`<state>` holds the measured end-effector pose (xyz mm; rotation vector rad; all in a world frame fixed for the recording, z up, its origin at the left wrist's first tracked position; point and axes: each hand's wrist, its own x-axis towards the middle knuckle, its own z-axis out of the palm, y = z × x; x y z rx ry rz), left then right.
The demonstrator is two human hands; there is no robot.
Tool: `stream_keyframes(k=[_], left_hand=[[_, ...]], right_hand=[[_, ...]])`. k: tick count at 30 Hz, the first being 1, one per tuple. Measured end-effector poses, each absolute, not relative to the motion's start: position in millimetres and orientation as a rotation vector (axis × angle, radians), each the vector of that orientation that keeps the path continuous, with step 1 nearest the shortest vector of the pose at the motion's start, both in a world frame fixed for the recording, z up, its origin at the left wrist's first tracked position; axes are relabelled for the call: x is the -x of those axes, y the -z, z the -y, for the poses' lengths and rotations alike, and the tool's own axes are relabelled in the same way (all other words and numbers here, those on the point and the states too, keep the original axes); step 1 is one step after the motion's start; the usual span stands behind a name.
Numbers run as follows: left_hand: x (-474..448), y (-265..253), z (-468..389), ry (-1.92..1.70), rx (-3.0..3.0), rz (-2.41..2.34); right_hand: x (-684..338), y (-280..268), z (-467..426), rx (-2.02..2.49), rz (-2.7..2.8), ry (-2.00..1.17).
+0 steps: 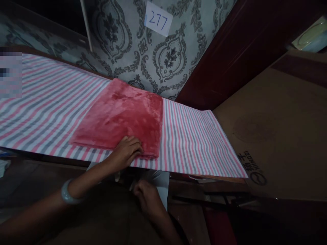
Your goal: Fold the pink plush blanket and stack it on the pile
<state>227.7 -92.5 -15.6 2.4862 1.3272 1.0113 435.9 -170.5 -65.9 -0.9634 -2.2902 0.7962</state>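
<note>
A folded red plush blanket point(122, 115) lies on the striped cloth point(199, 136) in pink, grey and white that covers the narrow table. My left hand point(129, 149) is at the blanket's front edge, its fingers bent and closed against the plush. A pale bangle point(67, 192) circles that wrist. Lower and nearer to me, my right hand point(146, 194) hovers just in front of the table edge, apart from the blanket. Its fingers are curled in, slightly blurred, and whatever may be between them cannot be made out.
Behind the table is a patterned wall point(168, 61) bearing a paper marked 277 point(158, 18). A dark red post point(217, 58) and a large cardboard box point(281, 136) stand at the right. Something pale point(162, 183) hangs below the table edge.
</note>
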Motion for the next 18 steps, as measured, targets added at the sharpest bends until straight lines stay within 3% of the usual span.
stream_keyframes(k=[5,11,15,18], left_hand=[[-219,6,107,-1.081,-2.544,-1.21],[-191,-24,127,-1.384,-2.41,-1.188],[-163,-39,127,-1.527,-2.336,-1.5],[-142,-46,121,-1.337,-2.283,-1.924]], right_hand=[[-475,81,178,1.117,2.252,-0.559],[-496,59,168,1.234,2.019,-0.525],[-481,33,147,1.127,1.865,-0.401],[-458,13,127,1.049,1.886,-0.326]])
